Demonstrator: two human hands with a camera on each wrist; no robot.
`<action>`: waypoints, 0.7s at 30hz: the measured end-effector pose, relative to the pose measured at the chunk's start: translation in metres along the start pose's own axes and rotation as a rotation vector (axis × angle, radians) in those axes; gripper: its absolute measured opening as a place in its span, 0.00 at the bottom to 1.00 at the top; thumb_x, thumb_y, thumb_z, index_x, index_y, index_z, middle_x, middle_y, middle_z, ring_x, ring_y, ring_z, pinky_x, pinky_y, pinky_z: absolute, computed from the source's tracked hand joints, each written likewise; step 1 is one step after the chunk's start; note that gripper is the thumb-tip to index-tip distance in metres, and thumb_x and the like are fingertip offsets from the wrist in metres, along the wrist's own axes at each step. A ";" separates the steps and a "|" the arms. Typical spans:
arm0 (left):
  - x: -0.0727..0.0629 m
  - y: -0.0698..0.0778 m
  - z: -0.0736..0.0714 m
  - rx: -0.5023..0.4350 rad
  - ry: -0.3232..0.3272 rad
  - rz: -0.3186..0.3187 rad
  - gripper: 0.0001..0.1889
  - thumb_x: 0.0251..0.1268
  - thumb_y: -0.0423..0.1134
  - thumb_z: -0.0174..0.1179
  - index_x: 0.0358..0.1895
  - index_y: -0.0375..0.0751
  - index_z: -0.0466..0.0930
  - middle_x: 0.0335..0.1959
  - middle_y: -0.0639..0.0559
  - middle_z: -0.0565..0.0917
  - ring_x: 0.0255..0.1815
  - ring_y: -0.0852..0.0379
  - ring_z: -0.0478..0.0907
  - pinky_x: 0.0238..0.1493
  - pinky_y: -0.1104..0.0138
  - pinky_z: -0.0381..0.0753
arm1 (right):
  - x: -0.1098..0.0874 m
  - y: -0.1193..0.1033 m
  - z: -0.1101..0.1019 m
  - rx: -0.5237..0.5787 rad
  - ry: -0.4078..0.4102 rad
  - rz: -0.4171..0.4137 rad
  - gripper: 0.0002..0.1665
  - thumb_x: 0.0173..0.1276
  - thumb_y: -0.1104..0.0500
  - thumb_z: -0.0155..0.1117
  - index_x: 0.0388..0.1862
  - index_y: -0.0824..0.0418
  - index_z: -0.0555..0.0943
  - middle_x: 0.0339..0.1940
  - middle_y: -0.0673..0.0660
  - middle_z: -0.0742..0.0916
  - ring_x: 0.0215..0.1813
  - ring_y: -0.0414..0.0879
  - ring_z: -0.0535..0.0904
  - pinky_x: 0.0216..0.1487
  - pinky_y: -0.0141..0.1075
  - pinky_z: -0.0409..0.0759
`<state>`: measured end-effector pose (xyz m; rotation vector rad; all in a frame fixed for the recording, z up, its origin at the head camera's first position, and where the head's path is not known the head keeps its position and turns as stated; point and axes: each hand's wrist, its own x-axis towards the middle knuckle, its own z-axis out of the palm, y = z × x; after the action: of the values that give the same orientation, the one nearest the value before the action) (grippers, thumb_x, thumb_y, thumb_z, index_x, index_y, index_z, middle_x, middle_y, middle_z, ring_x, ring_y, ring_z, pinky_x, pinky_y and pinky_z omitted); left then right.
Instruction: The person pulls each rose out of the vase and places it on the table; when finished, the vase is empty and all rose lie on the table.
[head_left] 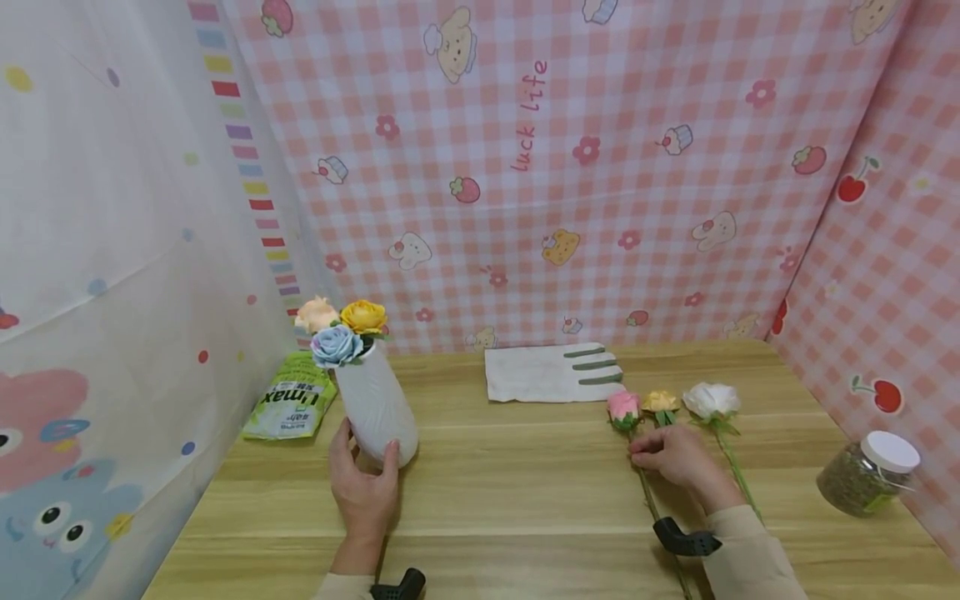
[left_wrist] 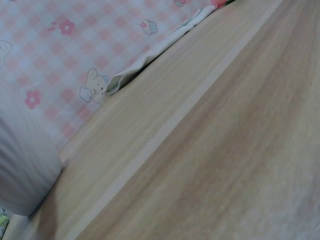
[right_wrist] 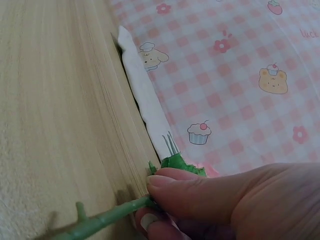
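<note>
A white vase [head_left: 377, 402] with a textured side leans on the left, holding a peach rose [head_left: 317, 314], a yellow rose [head_left: 364, 317] and a blue rose [head_left: 337, 345]. My left hand [head_left: 365, 493] grips its lower part, thumb on the right side and fingers on the left. The left wrist view catches the vase [left_wrist: 25, 155] at its edge, without the hand. On the right, my right hand [head_left: 678, 460] pinches the green stem [right_wrist: 107, 216] of a pink rose [head_left: 623, 408] just below the bloom. A yellow-orange rose [head_left: 661, 402] and a white rose [head_left: 712, 402] lie beside it.
Behind the pink rose lies a white glove-like cloth [head_left: 525, 374] with green stripes. A green packet [head_left: 294, 398] sits left of the vase. A clear jar [head_left: 858, 479] with a white lid stands at the right of the wooden table [head_left: 510, 500]. Checked cloth [head_left: 525, 208] hangs behind.
</note>
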<state>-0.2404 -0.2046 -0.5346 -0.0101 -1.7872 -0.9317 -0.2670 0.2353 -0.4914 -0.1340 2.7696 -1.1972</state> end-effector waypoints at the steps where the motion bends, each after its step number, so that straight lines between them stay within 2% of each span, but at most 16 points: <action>1: 0.000 0.000 0.000 0.001 -0.001 0.000 0.39 0.44 0.33 0.74 0.65 0.34 0.69 0.58 0.39 0.76 0.55 0.44 0.74 0.53 0.78 0.69 | 0.000 0.000 0.000 -0.002 -0.002 -0.006 0.06 0.59 0.63 0.70 0.36 0.63 0.87 0.35 0.55 0.87 0.34 0.42 0.78 0.32 0.35 0.77; 13: -0.002 -0.001 0.000 0.017 -0.002 -0.004 0.40 0.44 0.32 0.74 0.66 0.34 0.69 0.59 0.38 0.76 0.56 0.43 0.74 0.51 0.72 0.73 | 0.000 0.001 0.001 0.024 -0.006 0.007 0.07 0.60 0.61 0.70 0.37 0.62 0.88 0.35 0.54 0.87 0.33 0.41 0.79 0.32 0.35 0.78; 21: -0.001 0.000 0.000 0.034 -0.014 -0.016 0.39 0.45 0.33 0.74 0.66 0.34 0.69 0.59 0.39 0.75 0.56 0.43 0.74 0.46 0.54 0.76 | 0.000 0.001 0.001 0.036 -0.011 0.011 0.08 0.60 0.61 0.70 0.38 0.63 0.87 0.35 0.54 0.87 0.33 0.42 0.79 0.32 0.35 0.79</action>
<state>-0.2394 -0.2043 -0.5354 0.0193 -1.8183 -0.9142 -0.2671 0.2354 -0.4926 -0.1220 2.7345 -1.2391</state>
